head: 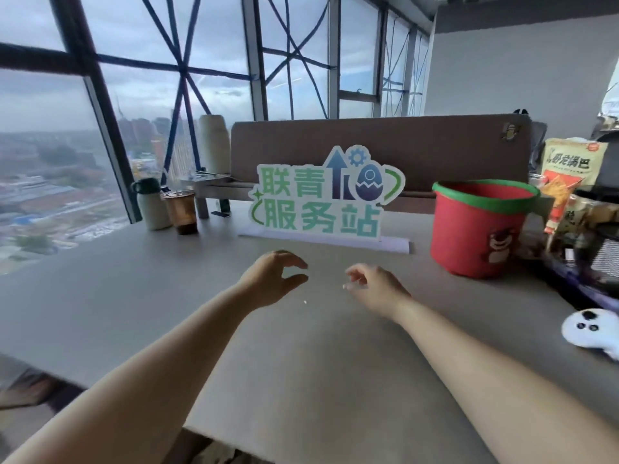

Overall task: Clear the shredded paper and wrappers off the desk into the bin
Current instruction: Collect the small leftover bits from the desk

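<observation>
My left hand (273, 279) hovers over the middle of the grey desk (134, 296), fingers curved and apart, holding nothing. My right hand (375, 288) is beside it, fingers curled, pinching a small white paper scrap (347, 287) at the fingertips. One tiny pale scrap (304, 301) lies on the desk between and just below the hands. The bin (462, 236), a red bucket with a green rim and a bear picture, stands upright at the back right, an arm's reach beyond my right hand.
A green and white standing sign (318, 199) is behind the hands. A white flask (151, 205) and a brown drink cup (181, 211) stand back left. Snack bags (569, 169) and clutter crowd the right edge, with a white controller (593, 329) in front.
</observation>
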Available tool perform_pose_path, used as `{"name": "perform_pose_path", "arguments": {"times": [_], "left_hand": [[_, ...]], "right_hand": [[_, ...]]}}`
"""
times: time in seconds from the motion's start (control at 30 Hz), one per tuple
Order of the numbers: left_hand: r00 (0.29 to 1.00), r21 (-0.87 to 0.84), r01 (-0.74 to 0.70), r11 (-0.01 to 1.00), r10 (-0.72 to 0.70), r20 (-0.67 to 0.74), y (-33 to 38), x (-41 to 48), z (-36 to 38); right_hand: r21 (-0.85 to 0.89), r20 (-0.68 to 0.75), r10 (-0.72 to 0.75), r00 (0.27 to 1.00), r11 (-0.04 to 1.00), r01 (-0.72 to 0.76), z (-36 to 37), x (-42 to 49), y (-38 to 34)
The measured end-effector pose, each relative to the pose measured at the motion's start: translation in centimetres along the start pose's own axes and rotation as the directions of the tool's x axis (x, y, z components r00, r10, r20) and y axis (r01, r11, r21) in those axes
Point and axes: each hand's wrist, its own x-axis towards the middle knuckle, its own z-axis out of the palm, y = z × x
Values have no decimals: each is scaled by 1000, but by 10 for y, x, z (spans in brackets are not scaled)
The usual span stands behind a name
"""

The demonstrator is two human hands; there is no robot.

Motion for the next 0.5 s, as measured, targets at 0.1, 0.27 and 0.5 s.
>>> {"name": "perform_pose_path", "arguments": {"times": [0.1, 0.27, 0.5], "left_hand": [[986, -105, 163, 981, -167, -29, -37, -36, 0], [927, -152, 346, 926, -363, -99, -75, -73, 14], [882, -85, 431, 898, -439, -168, -83, -69, 22]], "right_hand": [[12, 43, -34, 998, 999, 34, 35, -2, -11], [15, 3, -51, 999, 999, 51, 67, 6, -21], [3, -11, -25, 1000, 1000, 25, 73, 19, -18]]}}
